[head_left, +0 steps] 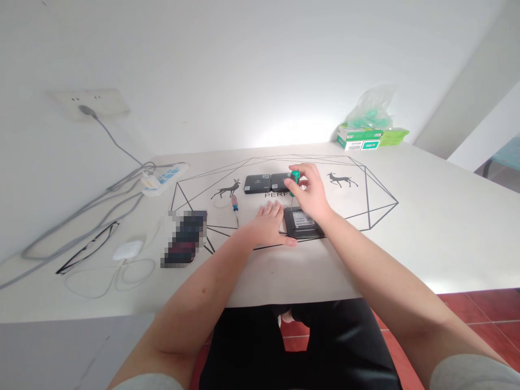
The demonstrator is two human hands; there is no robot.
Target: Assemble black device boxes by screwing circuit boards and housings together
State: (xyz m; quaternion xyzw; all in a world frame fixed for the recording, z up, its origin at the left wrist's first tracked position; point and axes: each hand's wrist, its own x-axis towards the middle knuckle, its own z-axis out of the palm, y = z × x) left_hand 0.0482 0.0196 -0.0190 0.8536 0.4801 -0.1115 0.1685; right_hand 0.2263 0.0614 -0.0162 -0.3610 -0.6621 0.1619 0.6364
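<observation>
A flat black device [303, 232] with a white label lies on the table in front of me. My right hand [309, 189] grips a screwdriver [295, 176] by its green handle, holding it upright with the tip at the device's upper left corner. Beside the device's left edge, my left hand [270, 223] rests flat with fingers spread and the thumb along the near edge. Two similar black devices [258, 184] sit side by side just behind. Farther left lies a second screwdriver [235, 208] with a red and blue handle.
On the left are a pixelated dark rectangle [184, 238], eyeglasses [87, 247], a white earbud-type case [128, 249] with a cable, and a power strip [164, 180] with grey cords. Green and white boxes [359, 137] under a plastic bag [371, 108] stand at the back right.
</observation>
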